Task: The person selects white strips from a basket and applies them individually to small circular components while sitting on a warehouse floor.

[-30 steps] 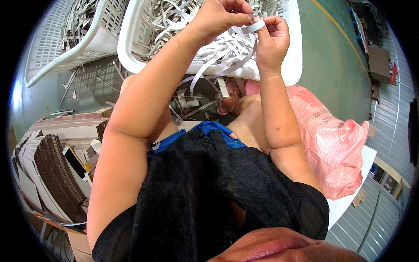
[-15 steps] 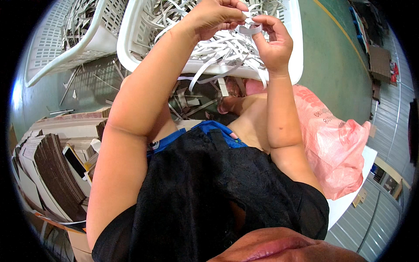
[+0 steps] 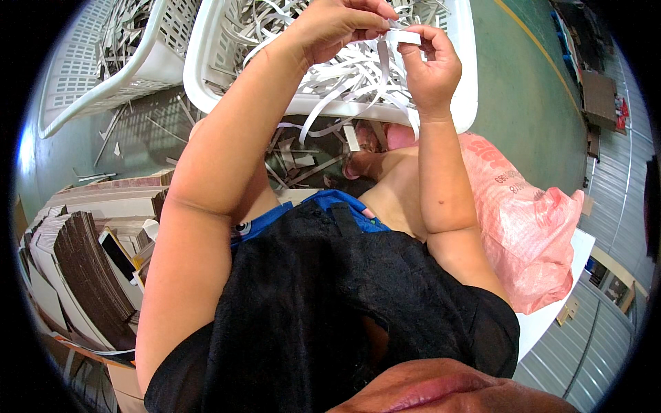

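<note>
1. Left hand is pinching, thumb against fingertips, hardly any gap; it seems to be gripping one part of a white strip.
2. Right hand is holding the same strip between thumb and curled forefinger; other fingers are bending loosely. Exact left contact is hard to see.
3. Strip is sitting between the hands, above the white basket, right of its middle. Probably they're working there so loose lengths are falling inside.
4. Two-handed pinch is likely keeping the thin strip from twisting.
5. Basket is standing just beyond the knees, presumably for easy reach; loose strips are filling it, some looping over the near rim.
6. Edges: near rim is running beneath the forearms; right wall is lying close to the right hand.
7. Left side is tighter: second basket far left, cardboard stack near left.
8. Right: green floor is stretching away beyond the basket, giving sideways room; pink sack is crowding the right elbow.
</note>
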The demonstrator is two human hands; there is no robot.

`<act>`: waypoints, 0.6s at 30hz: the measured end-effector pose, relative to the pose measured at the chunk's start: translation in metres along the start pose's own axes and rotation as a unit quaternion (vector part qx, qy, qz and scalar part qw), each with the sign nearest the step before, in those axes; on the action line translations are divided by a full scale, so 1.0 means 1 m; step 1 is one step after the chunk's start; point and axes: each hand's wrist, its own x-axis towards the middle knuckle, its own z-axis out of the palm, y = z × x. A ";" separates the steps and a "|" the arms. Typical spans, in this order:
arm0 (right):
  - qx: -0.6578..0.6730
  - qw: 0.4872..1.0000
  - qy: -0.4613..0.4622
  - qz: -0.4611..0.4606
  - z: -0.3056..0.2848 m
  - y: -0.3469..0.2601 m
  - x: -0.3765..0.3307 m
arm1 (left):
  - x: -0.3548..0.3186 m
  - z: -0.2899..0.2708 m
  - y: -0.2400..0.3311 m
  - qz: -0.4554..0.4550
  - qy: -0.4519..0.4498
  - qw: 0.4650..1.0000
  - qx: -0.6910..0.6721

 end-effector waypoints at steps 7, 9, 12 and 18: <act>0.078 0.991 0.020 0.109 0.001 0.001 -0.003 | -0.004 0.009 0.000 0.033 -0.002 0.996 0.085; 0.103 0.987 0.011 0.122 0.001 0.001 -0.003 | -0.003 0.009 -0.002 0.038 0.009 0.995 0.093; 0.116 0.986 -0.007 0.119 0.001 0.001 -0.002 | -0.001 0.006 -0.008 0.041 0.012 0.994 0.100; 0.142 0.986 -0.008 0.090 0.004 0.002 0.000 | 0.000 0.004 -0.005 0.038 -0.006 0.992 0.124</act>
